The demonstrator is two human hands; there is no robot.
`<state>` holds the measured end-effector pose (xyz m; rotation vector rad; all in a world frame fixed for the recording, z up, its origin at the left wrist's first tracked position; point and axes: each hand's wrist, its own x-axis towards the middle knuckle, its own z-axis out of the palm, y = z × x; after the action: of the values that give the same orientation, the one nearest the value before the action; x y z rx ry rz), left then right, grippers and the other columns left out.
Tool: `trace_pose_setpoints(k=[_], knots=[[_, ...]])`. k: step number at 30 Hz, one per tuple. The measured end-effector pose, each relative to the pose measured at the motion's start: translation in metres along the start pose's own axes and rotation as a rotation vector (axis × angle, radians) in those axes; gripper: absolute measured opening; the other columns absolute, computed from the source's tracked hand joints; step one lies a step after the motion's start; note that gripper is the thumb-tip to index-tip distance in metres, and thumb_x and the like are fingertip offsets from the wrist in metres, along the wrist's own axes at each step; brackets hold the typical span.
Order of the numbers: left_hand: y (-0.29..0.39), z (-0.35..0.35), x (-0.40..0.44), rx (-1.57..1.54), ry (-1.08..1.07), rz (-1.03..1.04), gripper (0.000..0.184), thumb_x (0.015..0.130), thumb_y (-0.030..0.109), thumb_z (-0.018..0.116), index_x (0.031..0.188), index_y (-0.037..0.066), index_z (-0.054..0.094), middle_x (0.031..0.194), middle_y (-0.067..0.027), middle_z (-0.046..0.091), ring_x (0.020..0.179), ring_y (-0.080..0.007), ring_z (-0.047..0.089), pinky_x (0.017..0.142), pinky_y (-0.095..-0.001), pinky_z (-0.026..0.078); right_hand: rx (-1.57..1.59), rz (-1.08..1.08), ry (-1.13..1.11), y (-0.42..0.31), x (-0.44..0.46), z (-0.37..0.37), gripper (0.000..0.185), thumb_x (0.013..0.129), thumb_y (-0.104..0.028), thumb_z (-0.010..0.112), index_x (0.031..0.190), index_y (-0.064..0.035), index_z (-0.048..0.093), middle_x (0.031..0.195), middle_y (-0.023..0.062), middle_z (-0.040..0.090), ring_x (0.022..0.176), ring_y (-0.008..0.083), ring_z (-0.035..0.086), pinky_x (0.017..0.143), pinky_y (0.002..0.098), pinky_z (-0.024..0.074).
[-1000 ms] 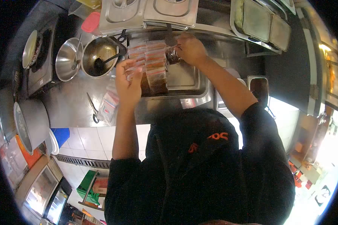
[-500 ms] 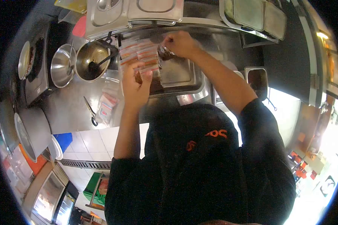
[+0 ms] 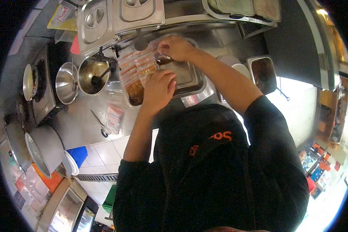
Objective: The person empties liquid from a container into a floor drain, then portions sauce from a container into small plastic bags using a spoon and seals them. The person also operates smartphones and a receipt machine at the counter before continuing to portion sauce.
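Observation:
A metal tray (image 3: 189, 75) holds overlapping rows of small zip bags (image 3: 129, 71) with red-striped tops and brown contents, on its left side. My right hand (image 3: 175, 48) pinches the top of a small clear bag (image 3: 163, 59) with dark contents, over the middle of the tray. Just below it, my left hand (image 3: 158, 89) is over the tray beside the bag rows, its fingers bent together; whatever is under the fingertips is hidden.
Left of the tray are a bowl with a dark ladle (image 3: 92, 77), a steel bowl (image 3: 65, 83), scissors (image 3: 100, 125) and a stack of empty bags (image 3: 114, 116). Steel lids (image 3: 139, 13) lie beyond. A dark-filled pan (image 3: 262, 73) stands at the right.
The view has turned and shifted. My left hand has moved right, from the lower bag rows toward the tray's middle, and more filled bags show. My right hand still has the small bag.

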<state>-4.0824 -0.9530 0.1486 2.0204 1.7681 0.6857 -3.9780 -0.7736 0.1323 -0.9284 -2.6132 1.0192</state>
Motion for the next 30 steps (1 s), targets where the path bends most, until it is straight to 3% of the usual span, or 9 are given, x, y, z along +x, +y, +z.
trace_pose_setpoints(k=[6, 12, 15, 19, 25, 30], knots=[[0.003, 0.023, 0.021, 0.231, 0.039, 0.016, 0.029, 0.083, 0.02, 0.063, 0.11, 0.008, 0.065, 0.111, -0.0064, 0.061, 0.105, -0.0288, 0.056, 0.09, -0.0452, 0.043, -0.175, -0.013, 0.083, -0.004, -0.005, -0.008, 0.022, 0.09, -0.029, 0.058, 0.098, -0.0116, 0.069, 0.096, 0.016, 0.068, 0.092, 0.0376, 0.064, 0.086, 0.0474, 0.0492], [0.013, 0.019, 0.009, 0.112, -0.069, 0.069, 0.028, 0.085, 0.021, 0.063, 0.11, 0.008, 0.066, 0.11, -0.0072, 0.061, 0.103, -0.0287, 0.057, 0.09, -0.0452, 0.042, -0.2, 0.045, -0.208, -0.028, -0.025, -0.032, 0.017, 0.087, -0.021, 0.058, 0.093, -0.0091, 0.067, 0.091, 0.0157, 0.068, 0.092, 0.0373, 0.064, 0.084, 0.0469, 0.0494], [0.016, 0.016, 0.004, 0.003, -0.101, 0.043, 0.029, 0.084, 0.02, 0.064, 0.11, 0.007, 0.064, 0.11, -0.0093, 0.061, 0.105, -0.0315, 0.056, 0.09, -0.0487, 0.042, -0.049, -0.003, -0.183, -0.023, -0.03, -0.031, 0.017, 0.086, -0.021, 0.059, 0.092, -0.0093, 0.068, 0.09, 0.0158, 0.068, 0.09, 0.0364, 0.065, 0.082, 0.0465, 0.0499], [0.01, 0.024, 0.005, -0.047, -0.086, 0.003, 0.028, 0.084, 0.02, 0.064, 0.109, 0.006, 0.063, 0.112, -0.0113, 0.061, 0.106, -0.0331, 0.055, 0.09, -0.0508, 0.042, -0.104, -0.045, -0.044, -0.003, -0.019, -0.007, 0.019, 0.085, -0.023, 0.057, 0.091, -0.0114, 0.07, 0.096, 0.0156, 0.068, 0.091, 0.0356, 0.065, 0.081, 0.0478, 0.0512], [-0.002, 0.035, 0.02, 0.101, -0.005, -0.04, 0.026, 0.085, 0.02, 0.061, 0.106, 0.005, 0.062, 0.109, -0.0127, 0.06, 0.103, -0.0331, 0.056, 0.087, -0.0465, 0.047, -0.289, 0.042, 0.059, 0.005, 0.0, 0.006, 0.022, 0.086, -0.027, 0.053, 0.091, -0.0145, 0.071, 0.098, 0.0148, 0.069, 0.093, 0.0366, 0.065, 0.082, 0.0492, 0.0533], [-0.009, 0.04, 0.034, 0.265, 0.027, -0.13, 0.028, 0.084, 0.022, 0.063, 0.107, 0.007, 0.062, 0.111, -0.0102, 0.058, 0.105, -0.0309, 0.054, 0.087, -0.0487, 0.042, -0.264, 0.043, 0.031, 0.0, 0.002, -0.012, 0.024, 0.087, -0.03, 0.053, 0.093, -0.015, 0.072, 0.098, 0.0151, 0.069, 0.093, 0.036, 0.066, 0.084, 0.0475, 0.0541]])
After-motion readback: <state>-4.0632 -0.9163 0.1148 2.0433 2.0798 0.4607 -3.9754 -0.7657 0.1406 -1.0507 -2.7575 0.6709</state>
